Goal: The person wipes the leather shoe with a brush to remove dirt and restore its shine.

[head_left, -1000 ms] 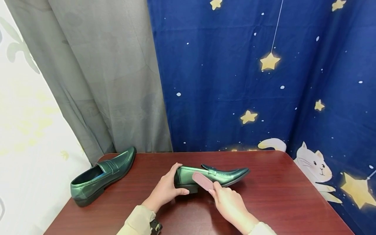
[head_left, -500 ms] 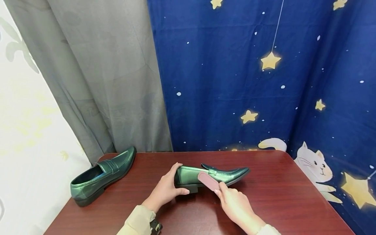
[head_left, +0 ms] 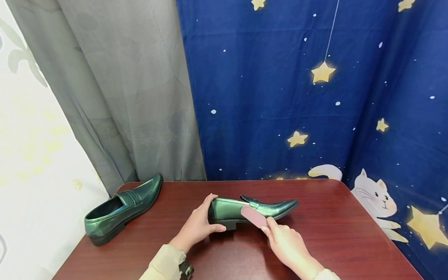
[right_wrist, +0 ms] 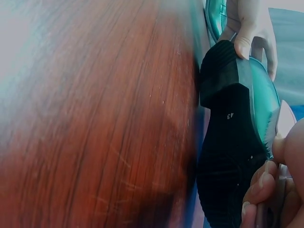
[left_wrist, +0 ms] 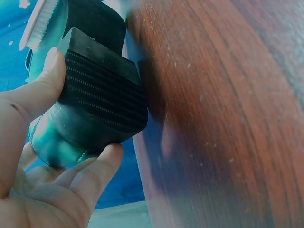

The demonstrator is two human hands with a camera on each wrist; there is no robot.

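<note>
A shiny green loafer [head_left: 227,209] is tipped on its side edge at mid-table, toe to the right, its black sole [right_wrist: 228,137] facing the person. My left hand [head_left: 197,227] grips its heel end; in the left wrist view the thumb lies by the black heel block [left_wrist: 99,90] and the fingers curl behind. My right hand [head_left: 288,245] holds a pink-backed brush [head_left: 253,216] by its handle. The brush's pale bristles [left_wrist: 42,23] touch the side of the loafer's upper. The handle is mostly hidden inside the right hand.
A second green loafer [head_left: 122,210] stands at the left edge of the reddish-brown table [head_left: 332,225]. Behind the table hang a grey curtain [head_left: 140,97] and a blue star-patterned curtain [head_left: 262,97].
My right hand has slid the brush rightward along the loafer's side, toward the toe. The left hand and both loafers have stayed in place.
</note>
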